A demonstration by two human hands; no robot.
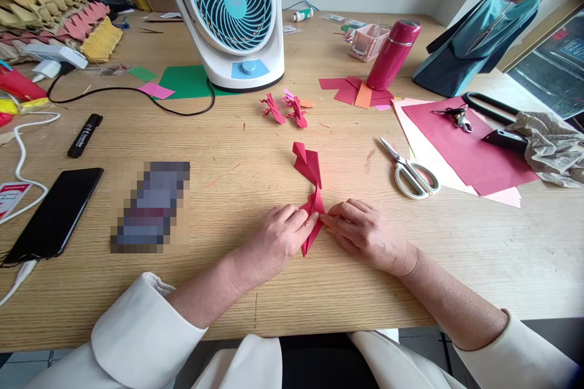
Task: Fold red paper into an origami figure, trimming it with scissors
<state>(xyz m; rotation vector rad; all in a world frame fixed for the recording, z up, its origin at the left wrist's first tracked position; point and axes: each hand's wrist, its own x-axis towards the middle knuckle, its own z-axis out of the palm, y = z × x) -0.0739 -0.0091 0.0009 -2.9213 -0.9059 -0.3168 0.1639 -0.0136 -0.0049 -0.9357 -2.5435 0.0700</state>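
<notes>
Between my two hands lies a folded piece of red paper (314, 232), narrow and pointed at both ends, on the wooden table. My left hand (285, 228) presses on it from the left, thumb and fingers closed at its middle. From the right, the fingertips of my right hand (365, 232) pinch its edge; part of that edge is hidden by them. Just beyond stands a second folded red paper piece (309, 164), its lower tip close to the held one. Farther back sit two small red folded paper figures (274, 109).
White-handled scissors (417, 177) lie to the right, beside large red sheets (469, 146). A fan (237, 24), a pink bottle (393, 55) and small red paper pieces (347, 92) are at the back. A black marker (85, 135) and phone (57, 213) lie left.
</notes>
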